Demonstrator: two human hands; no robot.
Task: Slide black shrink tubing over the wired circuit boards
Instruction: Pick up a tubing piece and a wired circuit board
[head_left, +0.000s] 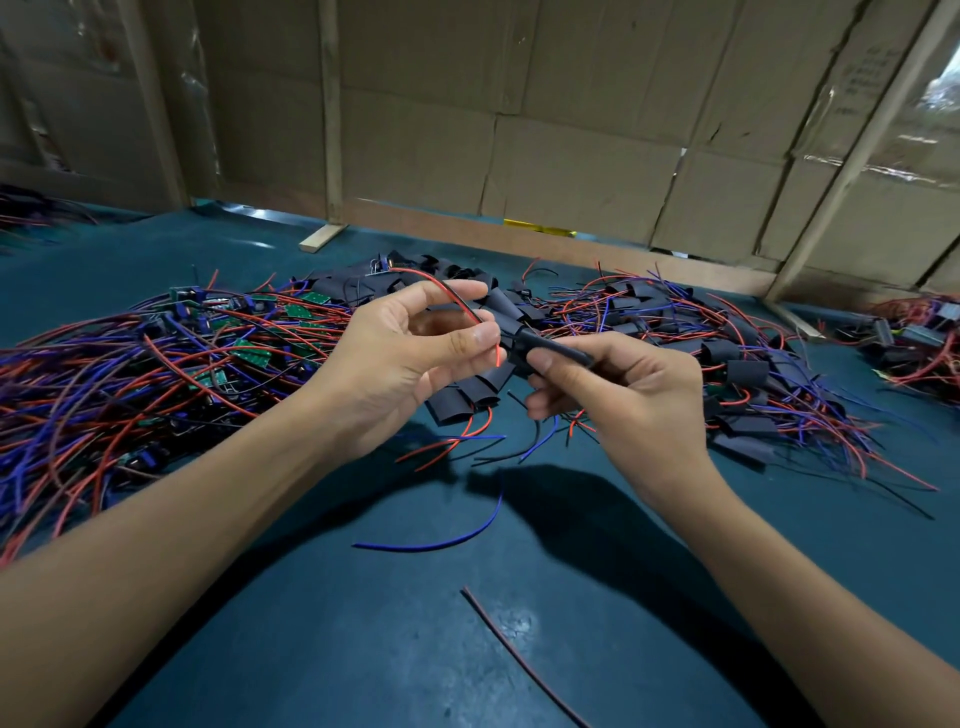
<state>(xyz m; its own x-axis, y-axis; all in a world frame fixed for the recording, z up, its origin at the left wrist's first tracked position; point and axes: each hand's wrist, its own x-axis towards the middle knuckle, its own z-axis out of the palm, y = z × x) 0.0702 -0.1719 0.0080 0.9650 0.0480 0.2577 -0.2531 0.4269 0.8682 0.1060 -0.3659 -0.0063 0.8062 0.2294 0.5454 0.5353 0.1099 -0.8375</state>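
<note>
Hands (395, 358) on black tubing (540, 345)

- A small assembly workshop, makeshift in its fittings.
- A teal bench (363, 649) holds bulk work: on the left, a heap of green boards (249, 353) with red and blue wires.
- In the middle, a pile of cut black tubing (467, 395); on the right, sleeved pieces (737, 364).
- At the far side, flattened cardboard (571, 156) on wooden battens (330, 104) serves as the wall.
</note>
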